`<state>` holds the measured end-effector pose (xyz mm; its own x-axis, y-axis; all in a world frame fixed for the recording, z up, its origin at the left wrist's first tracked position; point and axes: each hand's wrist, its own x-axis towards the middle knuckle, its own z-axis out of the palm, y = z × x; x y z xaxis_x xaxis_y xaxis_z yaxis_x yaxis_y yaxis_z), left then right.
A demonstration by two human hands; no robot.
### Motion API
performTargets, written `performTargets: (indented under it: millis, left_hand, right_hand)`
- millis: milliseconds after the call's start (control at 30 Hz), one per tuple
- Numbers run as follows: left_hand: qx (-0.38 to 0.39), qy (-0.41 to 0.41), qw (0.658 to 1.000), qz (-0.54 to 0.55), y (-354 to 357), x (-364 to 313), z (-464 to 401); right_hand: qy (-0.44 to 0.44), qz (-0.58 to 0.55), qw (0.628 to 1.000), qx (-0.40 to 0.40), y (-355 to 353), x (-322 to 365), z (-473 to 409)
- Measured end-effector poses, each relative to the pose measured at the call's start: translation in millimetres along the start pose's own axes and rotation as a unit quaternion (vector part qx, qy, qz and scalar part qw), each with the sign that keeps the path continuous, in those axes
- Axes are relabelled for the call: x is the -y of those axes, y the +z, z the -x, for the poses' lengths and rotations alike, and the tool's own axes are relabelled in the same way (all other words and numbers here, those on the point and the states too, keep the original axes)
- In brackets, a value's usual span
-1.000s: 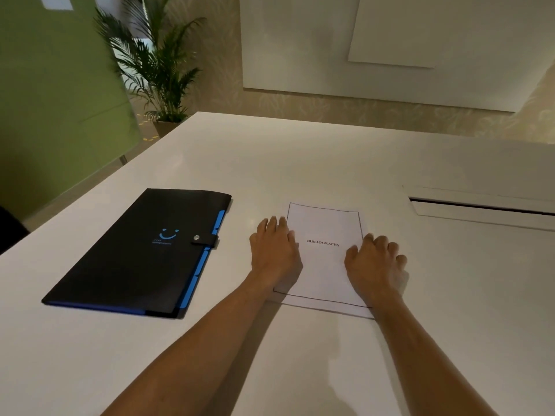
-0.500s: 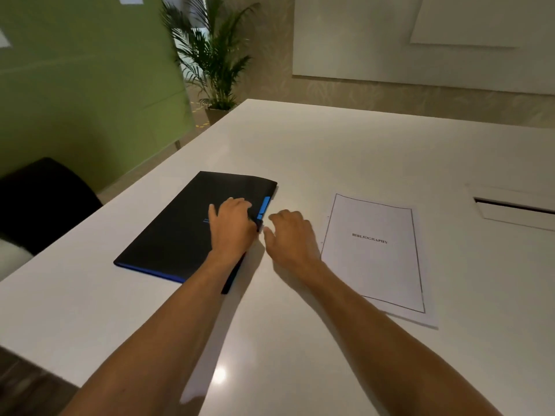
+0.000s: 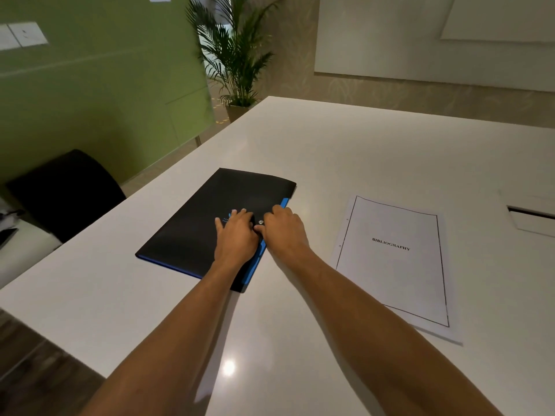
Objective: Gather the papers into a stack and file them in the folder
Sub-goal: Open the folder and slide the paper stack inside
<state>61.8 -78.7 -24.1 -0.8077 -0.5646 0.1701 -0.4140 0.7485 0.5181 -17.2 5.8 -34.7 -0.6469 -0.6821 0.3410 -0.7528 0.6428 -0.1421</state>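
Note:
A black folder (image 3: pixel 195 223) with blue edging lies shut on the white table (image 3: pixel 360 151), left of centre. My left hand (image 3: pixel 237 235) rests flat on its cover, fingers spread. My right hand (image 3: pixel 282 232) sits at the folder's right edge with fingers curled over the blue tabs and its thumb against the silver snap (image 3: pixel 260 222) of the clasp strap. The stack of papers (image 3: pixel 393 265), its top sheet reading BIBLIOGRAPHY, lies squared to the right of the folder, apart from both hands.
A cable slot (image 3: pixel 531 213) is cut into the table at the far right. A black chair (image 3: pixel 66 190) stands beyond the table's left edge, a green partition (image 3: pixel 90 100) behind it. A potted palm (image 3: pixel 237 55) stands past the far corner.
Both hands left the paper stack and went left to the folder. The right hand has since come onto the folder's edge at the snap. The view turned left.

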Motion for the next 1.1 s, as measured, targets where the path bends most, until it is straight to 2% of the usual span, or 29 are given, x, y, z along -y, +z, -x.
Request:
performTargets:
  millis: [167, 367, 633, 733, 833, 933, 1100]
  left_hand:
    - [-0.002, 0.015, 1.000, -0.019, 5.1, 3.1, -0.7]
    - [0.003, 0.016, 0.998, -0.057, 9.1, 6.9, -4.1]
    - [-0.010, 0.013, 0.997, -0.074, 11.0, 6.2, -3.6]
    - [-0.001, 0.015, 0.996, -0.093, 13.1, 4.6, -3.4]
    - [0.006, 0.016, 0.994, -0.109, 13.0, 4.2, -3.9]
    - [0.014, 0.022, 0.996, -0.090, 10.9, 2.6, -4.5]
    - [0.074, 0.078, 0.989, -0.106, 1.1, -12.9, -3.3]
  right_hand:
    - [-0.077, 0.112, 0.989, 0.064, -9.2, 1.2, -1.7]
    - [-0.087, 0.127, 0.985, 0.072, -9.6, 7.2, -1.4]
    - [0.075, -0.056, 0.994, 0.052, -10.9, -11.1, -8.2]
    - [0.165, -0.162, 0.973, 0.020, -12.8, -9.7, -4.5]
    - [0.245, -0.222, 0.943, 0.044, -17.0, -11.1, -4.0]
    - [0.275, -0.264, 0.923, 0.055, -20.5, -14.9, -2.3]
    - [0.295, -0.301, 0.906, 0.043, -28.8, -21.4, 2.9]
